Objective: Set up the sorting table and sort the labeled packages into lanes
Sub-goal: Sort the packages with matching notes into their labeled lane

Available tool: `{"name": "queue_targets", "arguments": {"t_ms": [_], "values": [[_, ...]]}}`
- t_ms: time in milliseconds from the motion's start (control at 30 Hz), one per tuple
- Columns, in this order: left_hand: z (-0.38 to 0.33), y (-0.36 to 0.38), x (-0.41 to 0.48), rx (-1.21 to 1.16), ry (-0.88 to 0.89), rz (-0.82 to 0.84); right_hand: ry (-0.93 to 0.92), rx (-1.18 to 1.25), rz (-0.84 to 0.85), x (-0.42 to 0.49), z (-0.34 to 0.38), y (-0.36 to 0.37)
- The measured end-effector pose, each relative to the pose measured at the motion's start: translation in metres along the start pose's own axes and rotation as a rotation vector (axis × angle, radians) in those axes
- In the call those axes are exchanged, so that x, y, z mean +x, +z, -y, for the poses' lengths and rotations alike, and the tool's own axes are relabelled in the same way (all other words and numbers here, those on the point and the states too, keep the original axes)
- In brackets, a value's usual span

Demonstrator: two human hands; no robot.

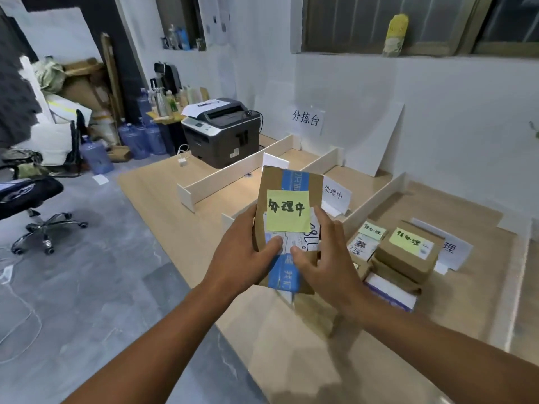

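Both hands are up at frame centre, gripping one package [277,182] between them, held above the table [175,223] and not resting on it.
Left hand [242,252]: fingers wrapped round the left edge, thumb on the front face.
Right hand [323,258]: fingers along the right edge, thumb pressing the lower front by the blue tape.
The package is brown cardboard with a yellow sticky note [288,211] hand-lettered 处理中 and a shipping label partly under the note.
Right of centre, a stack of packages [408,255] sits in the rightmost lane; the top two carry yellow notes.
Just behind the held package stands a white lane card [337,195], also reading 处理中.
White dividers [233,170] run back across the table, splitting it into lanes.
Farther back, upper centre: printer [224,132] at the table's far end, wall sign [305,118] reading 分拣台.
Left side: office chair [32,199] on the floor, water bottles [137,138] beyond it.
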State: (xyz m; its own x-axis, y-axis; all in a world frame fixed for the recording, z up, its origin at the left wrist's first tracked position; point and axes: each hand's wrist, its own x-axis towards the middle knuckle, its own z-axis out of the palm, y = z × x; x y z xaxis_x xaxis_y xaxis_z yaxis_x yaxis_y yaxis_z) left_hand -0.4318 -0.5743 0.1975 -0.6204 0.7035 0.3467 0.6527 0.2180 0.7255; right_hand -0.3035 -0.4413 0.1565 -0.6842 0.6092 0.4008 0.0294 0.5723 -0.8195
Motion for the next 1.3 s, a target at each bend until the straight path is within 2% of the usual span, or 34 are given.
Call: {"name": "queue_targets", "arguments": {"t_ms": [233,433,733,1100,1300], "values": [[0.075,0.026,0.152,0.032,-0.043,0.141,0.127,-0.047,-0.072,0.122,-0.062,0.044],[0.146,0.064,0.261,-0.044,-0.04,0.259,0.242,-0.064,-0.109,0.207,-0.111,0.072],[0.241,0.142,0.403,-0.168,0.028,0.49,0.54,-0.238,-0.245,0.314,-0.21,0.124],[0.327,0.248,0.5,-0.065,-0.048,0.771,0.814,-0.347,-0.214,0.389,-0.332,0.165],[0.339,0.278,0.505,-0.029,-0.089,0.789,0.856,-0.345,-0.185,0.392,-0.363,0.175]]}}
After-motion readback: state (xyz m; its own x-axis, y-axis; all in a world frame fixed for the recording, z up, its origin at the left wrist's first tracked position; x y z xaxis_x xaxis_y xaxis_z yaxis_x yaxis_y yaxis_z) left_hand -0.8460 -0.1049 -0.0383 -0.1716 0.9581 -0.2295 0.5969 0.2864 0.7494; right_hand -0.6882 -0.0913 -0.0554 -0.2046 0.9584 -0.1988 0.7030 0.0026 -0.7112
